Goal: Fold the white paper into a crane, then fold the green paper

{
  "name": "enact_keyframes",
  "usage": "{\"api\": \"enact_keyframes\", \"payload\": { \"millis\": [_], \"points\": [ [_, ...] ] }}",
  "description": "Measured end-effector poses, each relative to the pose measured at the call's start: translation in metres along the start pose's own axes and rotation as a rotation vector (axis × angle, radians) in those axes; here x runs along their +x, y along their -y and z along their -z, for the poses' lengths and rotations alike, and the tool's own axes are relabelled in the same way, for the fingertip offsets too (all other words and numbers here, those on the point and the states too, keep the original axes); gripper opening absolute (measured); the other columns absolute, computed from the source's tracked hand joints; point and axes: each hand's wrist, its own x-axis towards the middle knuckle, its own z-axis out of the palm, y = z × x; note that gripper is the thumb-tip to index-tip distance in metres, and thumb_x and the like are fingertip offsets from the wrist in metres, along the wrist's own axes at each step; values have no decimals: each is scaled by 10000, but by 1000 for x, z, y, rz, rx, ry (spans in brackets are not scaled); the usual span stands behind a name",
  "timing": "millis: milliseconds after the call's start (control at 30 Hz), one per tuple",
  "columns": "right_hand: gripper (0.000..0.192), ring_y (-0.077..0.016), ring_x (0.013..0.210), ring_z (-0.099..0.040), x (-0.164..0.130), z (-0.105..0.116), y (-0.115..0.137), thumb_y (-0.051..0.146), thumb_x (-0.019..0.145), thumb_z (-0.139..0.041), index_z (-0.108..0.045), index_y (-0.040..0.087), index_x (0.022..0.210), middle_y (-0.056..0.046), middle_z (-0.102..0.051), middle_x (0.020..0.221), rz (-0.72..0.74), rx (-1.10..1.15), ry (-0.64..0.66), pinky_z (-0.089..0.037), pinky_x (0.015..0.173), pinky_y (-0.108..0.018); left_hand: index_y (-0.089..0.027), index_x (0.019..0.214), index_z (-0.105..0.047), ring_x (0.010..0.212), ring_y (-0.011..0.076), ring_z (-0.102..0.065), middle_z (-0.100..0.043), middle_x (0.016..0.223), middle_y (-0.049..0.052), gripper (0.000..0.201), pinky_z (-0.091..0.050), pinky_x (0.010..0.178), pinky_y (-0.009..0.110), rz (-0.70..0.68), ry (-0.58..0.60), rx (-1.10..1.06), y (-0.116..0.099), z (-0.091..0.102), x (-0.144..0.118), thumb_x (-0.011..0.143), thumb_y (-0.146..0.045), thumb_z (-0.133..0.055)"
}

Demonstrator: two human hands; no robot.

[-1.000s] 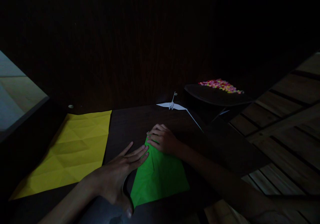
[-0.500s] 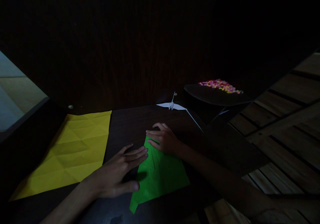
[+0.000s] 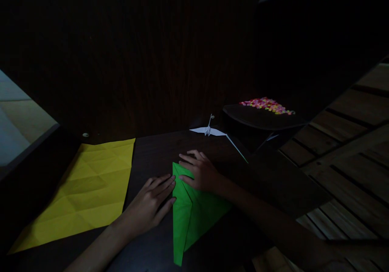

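A sheet of green paper (image 3: 199, 219), partly folded with a narrow flap along its left side, lies on the dark tabletop. At its left edge my left hand (image 3: 153, 201) rests with fingers stretched out, the fingertips touching the paper. My right hand (image 3: 199, 170) lies over the upper right part, fingers spread, covering some of the sheet. Neither hand grips anything. To the left is a creased yellow paper (image 3: 91, 187), flat on the table. Beyond my right hand sits a white folded-paper bird (image 3: 208, 131) with outspread wings.
Behind the table rises a dark wooden panel (image 3: 136, 61). On a rounded shelf (image 3: 252, 117) at the right lies a heap of small pink, red and yellow pieces (image 3: 267, 105). Wooden slats (image 3: 358, 154) show farther right, below the table's level.
The green paper has turned a little, so its flap edge now runs nearly straight toward me. My left thumb has drawn in closer to the fingers, and the right hand has shifted slightly.
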Motion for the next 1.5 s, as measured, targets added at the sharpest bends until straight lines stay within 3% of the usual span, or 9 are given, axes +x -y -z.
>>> {"api": "enact_keyframes", "payload": {
  "millis": [200,433,633,733,967,1167,1300,1500],
  "points": [
    [438,-342,1149,-481,2,3,8,554,801,-680,-732,176,1016,-129,-639,1266,-62,-14,1,-430,885,-506,-206,1328,-570,1079,274,-586,-662,1261,97,374,-511,899,460,60,-14,2,-4,2,0,970,-225,-463],
    [473,-341,1170,-458,0,0,12,476,781,-734,-693,186,1152,-132,-593,1327,-78,17,74,-450,909,-514,-179,1239,-621,986,266,-556,-681,1183,102,313,-521,841,453,27,-58,21,-2,-4,-1,959,-182,-480],
    [190,-310,1179,-473,2,2,15,320,836,-716,-770,249,1004,-86,-605,1331,-25,62,75,-466,917,-487,-182,1155,-649,892,250,-567,-668,938,93,274,-512,799,428,22,-64,5,-7,-1,0,945,-151,-475],
    [177,-296,1161,-502,3,2,17,309,867,-681,-772,229,996,-94,-635,1293,-14,116,73,-476,915,-471,-167,1120,-657,859,242,-568,-636,892,90,257,-516,788,424,14,-66,-9,-9,-2,-1,944,-154,-470],
    [344,-263,1183,-515,2,2,10,314,883,-664,-669,176,1198,-94,-623,1309,14,234,107,-438,989,-424,-161,1079,-667,883,217,-602,-626,906,84,246,-553,821,385,-22,-76,-66,-9,-1,0,954,-156,-456],
    [160,-220,1048,-550,3,1,9,220,942,-566,-719,197,980,-69,-672,1157,-47,141,136,-415,910,-393,-163,1178,-644,952,224,-632,-642,1037,112,290,-586,836,384,-67,-35,-43,-11,-3,-4,955,-169,-458],
    [145,-211,972,-527,6,2,11,213,928,-584,-690,193,1025,-64,-647,1064,-53,92,152,-385,841,-364,-157,1219,-628,1120,259,-604,-625,1214,136,312,-561,938,420,-94,-34,-22,-12,-4,-4,942,-161,-486],
    [170,-220,942,-488,6,4,10,214,917,-593,-655,184,1073,-80,-589,1043,-29,45,182,-348,811,-365,-174,1265,-606,1086,237,-629,-674,1122,109,342,-562,943,405,-128,-22,-42,-13,0,0,942,-154,-495]
  ]
}}
